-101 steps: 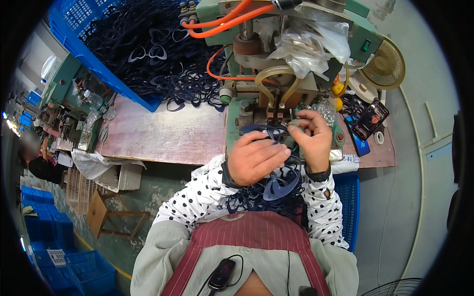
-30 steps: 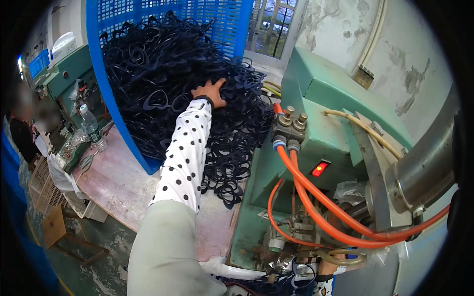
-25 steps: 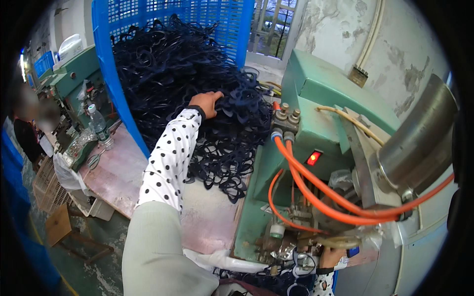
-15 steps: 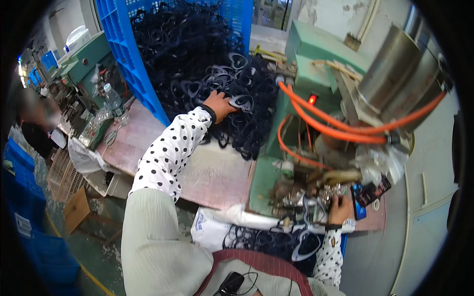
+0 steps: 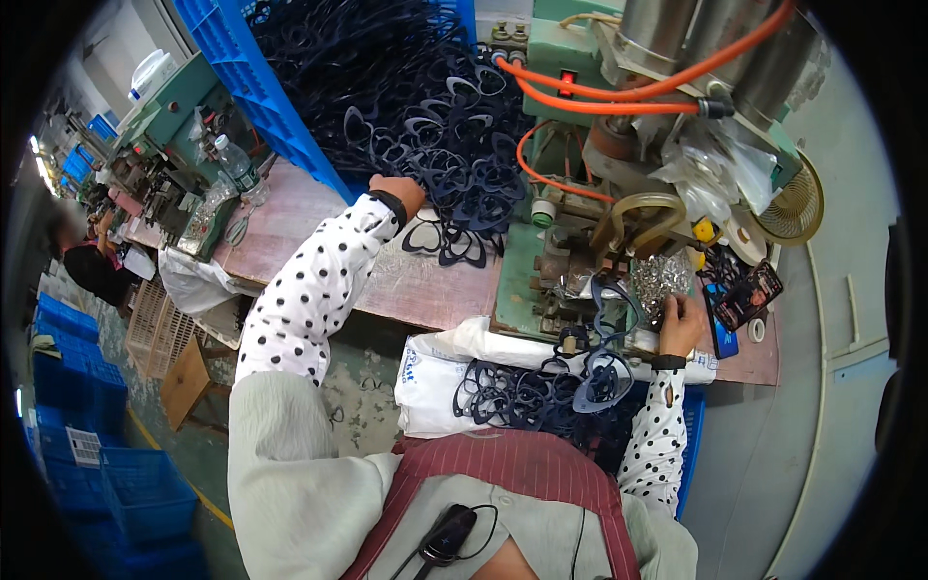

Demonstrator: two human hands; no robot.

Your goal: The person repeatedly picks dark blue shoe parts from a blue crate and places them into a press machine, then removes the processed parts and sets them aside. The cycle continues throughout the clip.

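1. In the head view, dark navy pieces (image 5: 459,159), flat, smooth and shaped like spectacle fronts with paired loops, are spilling in a tangled heap from a latticed blue plastic crate (image 5: 280,106) onto the worn, pinkish tabletop (image 5: 425,295).
2. The left hand (image 5: 399,193) is resting at the heap's near edge, beside the crate; its fingers are curling out of sight, so I cannot tell whether they are holding a piece.
3. The right hand (image 5: 683,326) is reaching to a mound of small, shiny metal bits (image 5: 662,278) beside the green machine (image 5: 520,280); thumb and fingertips are standing close together, and I cannot tell whether they are gripping a bit.
4. More looped pieces (image 5: 532,396) are lying before the machine, beside a crinkled white sack (image 5: 422,382).
5. Compared with half a second ago, the left hand is sitting nearer the body, off the heap's middle, while the right is staying by the metal bits.
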